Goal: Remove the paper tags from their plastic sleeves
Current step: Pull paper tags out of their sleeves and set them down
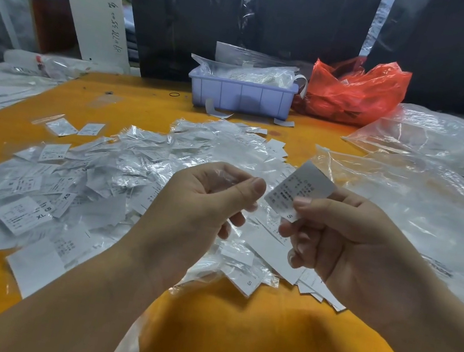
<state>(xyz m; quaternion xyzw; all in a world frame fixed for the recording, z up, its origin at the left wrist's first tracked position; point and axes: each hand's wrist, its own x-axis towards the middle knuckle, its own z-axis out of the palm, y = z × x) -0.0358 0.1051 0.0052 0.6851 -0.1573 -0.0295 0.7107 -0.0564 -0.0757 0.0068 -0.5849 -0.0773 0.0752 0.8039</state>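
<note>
A printed paper tag [299,192] marked S is pinched between thumb and forefinger of the right hand [346,242], held up just above the heap of sleeved tags [117,183]; a crumpled clear plastic sleeve [226,176] is gripped by the curled fingers of the left hand [204,202], just beside the tag and apart from it — the tag appears to be fully out, so this piece is judged done. The heap is spread across the orange table [228,330]; behind the heap a lilac plastic bin [240,95] stuffed with bags is seen, and to the right of the heap lie large clear bags [408,188], with a red plastic bag [354,92] beyond them. Risk is judged to lie in the sorting: if the empty sleeve is dropped back on the heap, it could be mistaken for a full one; the loose tag could likewise be lost among sleeved ones — bare and sleeved pieces look alike there; static cling may also keep the film stuck to the fingers.
</note>
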